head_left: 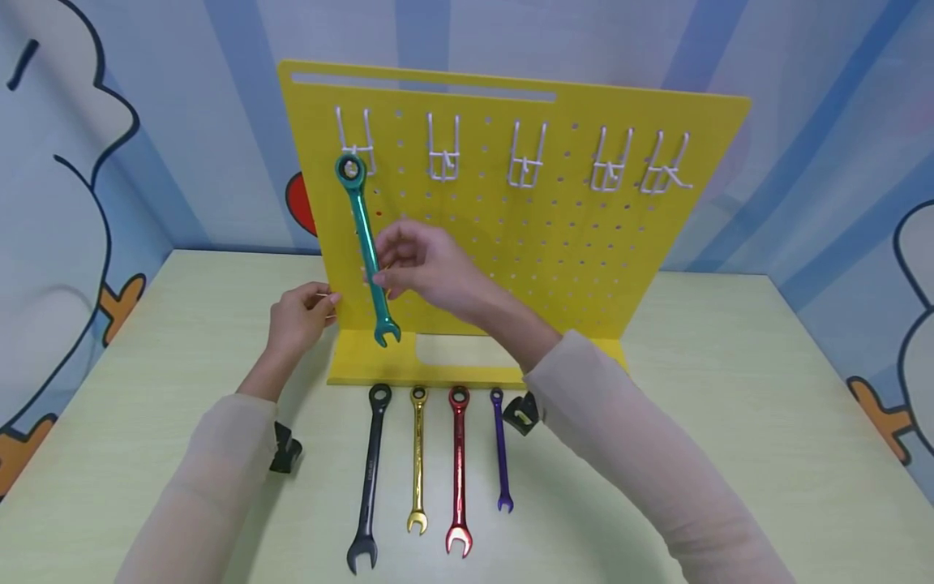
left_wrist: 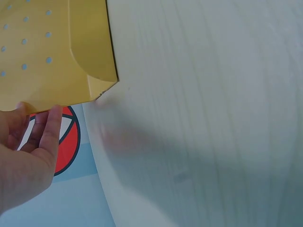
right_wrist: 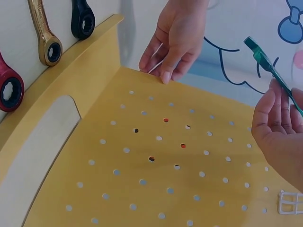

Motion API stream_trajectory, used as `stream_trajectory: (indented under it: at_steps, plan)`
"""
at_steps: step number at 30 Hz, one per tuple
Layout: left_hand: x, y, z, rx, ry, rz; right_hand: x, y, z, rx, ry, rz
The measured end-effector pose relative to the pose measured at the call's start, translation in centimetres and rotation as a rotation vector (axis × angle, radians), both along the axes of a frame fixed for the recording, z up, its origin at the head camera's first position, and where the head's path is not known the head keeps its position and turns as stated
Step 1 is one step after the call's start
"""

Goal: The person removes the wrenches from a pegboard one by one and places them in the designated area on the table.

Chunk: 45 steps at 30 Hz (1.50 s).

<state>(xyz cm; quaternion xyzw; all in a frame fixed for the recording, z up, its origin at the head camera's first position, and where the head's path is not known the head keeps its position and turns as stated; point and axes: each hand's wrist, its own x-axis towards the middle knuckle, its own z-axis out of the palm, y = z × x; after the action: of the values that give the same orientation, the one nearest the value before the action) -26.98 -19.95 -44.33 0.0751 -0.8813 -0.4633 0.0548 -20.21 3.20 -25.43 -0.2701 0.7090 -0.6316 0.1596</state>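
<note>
Teal wrench [right_wrist: 265, 64] cut off by hand

No readable text, label, brand, number or sign is showing anywhere, neither on the green wrench [head_left: 367, 250] the right hand [head_left: 426, 268] is holding nor on the yellow pegboard [head_left: 584, 243] behind it.
</note>
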Motion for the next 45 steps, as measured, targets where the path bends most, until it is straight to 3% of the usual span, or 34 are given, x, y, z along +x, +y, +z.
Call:
stream_trajectory:
  at_steps: [17,22,25,27,29,32,35,45]
  plan:
    - [-0.1,0.1,-0.1,0.006,-0.02,0.018,0.4,0.1,0.3,-0.009,-0.008,0.023]
    - [0.5,0.4,0.9,-0.002,-0.039,0.008,0.4,0.1,0.5,-0.017,-0.005,0.031]
    - [1.4,0.7,2.6,0.053,-0.066,-0.027,0.6,0.1,0.6,-0.017,-0.008,0.032]
    - [1.5,0.7,2.8,0.057,-0.068,-0.024,0.7,0.1,0.6,-0.012,-0.01,0.033]
    - [1.4,0.6,2.4,0.046,-0.055,-0.022,0.8,0.1,0.7,-0.007,-0.004,0.031]
    - [0.4,0.3,0.7,-0.015,-0.024,0.016,0.8,0.2,0.8,-0.003,0.011,0.031]
    - [-0.1,0.2,0.0,-0.004,-0.014,0.023,0.9,0.4,0.8,0.001,0.029,0.036]
    - [-0.3,0.1,-0.2,-0.006,-0.02,0.043,1.0,0.8,0.4,0.013,0.019,0.056]
